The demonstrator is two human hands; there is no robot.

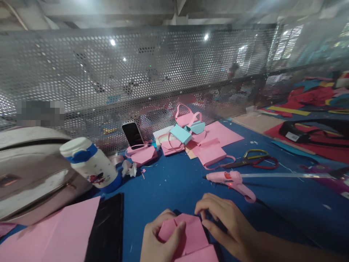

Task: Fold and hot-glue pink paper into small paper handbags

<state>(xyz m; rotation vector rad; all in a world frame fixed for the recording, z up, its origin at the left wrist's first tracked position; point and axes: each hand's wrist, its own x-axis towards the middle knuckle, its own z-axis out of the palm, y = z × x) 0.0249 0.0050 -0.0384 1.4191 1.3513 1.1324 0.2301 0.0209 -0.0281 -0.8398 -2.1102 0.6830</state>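
Observation:
Folded pink paper lies low in the head view, close in front of me. My left hand grips its left side, the thumb pressed on top and the fingers behind. Along the paper's right edge hovers my right hand, its fingers bent and apart with nothing visible between them. A pink glue gun with a long clear glue stick lies on the blue table just beyond my right hand. Behind it rest scissors with yellow and red handles.
Small pink paper bags and blue ones are piled before a perforated metal screen. A phone leans there. Left stand a white bottle, a pale bag and a black board under pink sheets.

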